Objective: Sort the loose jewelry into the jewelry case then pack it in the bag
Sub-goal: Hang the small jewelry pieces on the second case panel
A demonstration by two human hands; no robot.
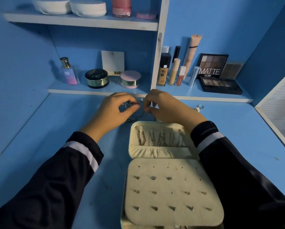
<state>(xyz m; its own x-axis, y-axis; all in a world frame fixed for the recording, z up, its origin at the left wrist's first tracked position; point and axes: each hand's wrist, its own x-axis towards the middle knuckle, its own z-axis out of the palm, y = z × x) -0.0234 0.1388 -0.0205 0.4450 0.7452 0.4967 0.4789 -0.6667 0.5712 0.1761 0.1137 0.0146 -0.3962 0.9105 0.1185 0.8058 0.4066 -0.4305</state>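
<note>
A cream jewelry case (163, 154) lies open on the blue desk. Several chains (160, 138) hang in its lid. Its padded panel (173, 190) holds several small earrings. Just beyond the case, my left hand (115, 111) and my right hand (165, 106) are pinched together on a thin dark chain (135, 117) that trails down to the desk. A small ring (127, 105) shows by my left fingertips. More silvery jewelry (198, 108) lies on the desk to the right. No bag is in view.
A low shelf (97, 90) behind my hands carries a perfume bottle (69, 71), two round compacts (97, 78) and makeup tubes (174, 70). Eyeshadow palettes (221, 85) sit at the right. A white panel (277, 109) borders the desk's right side.
</note>
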